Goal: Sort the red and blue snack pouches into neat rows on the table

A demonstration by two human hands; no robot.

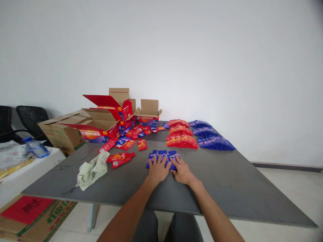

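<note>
Both hands lie flat, palms down and fingers spread, on a small row of purple sachets point(163, 158): the left hand point(158, 169) covers the row's left part, the right hand point(181, 170) its right part, thumbs nearly touching. Neither hand is closed around anything; they press rather than grasp. The row sits on the grey table point(227, 181), near its front edge. Judging by the pose, the step in hand is squaring the purple sachets into an even batch; the next move would call for closing the fingers round the row's ends without letting the sachets slide apart. Both forearms reach straight forward, wrists low.

Just left of the row lie two red sachets point(121, 158), and further left a crumpled pale cloth point(92, 169). Beyond the row stand sorted red stacks point(181, 137) and purple stacks point(213, 137); behind and to the left are loose sachets and open cartons point(101, 129).
</note>
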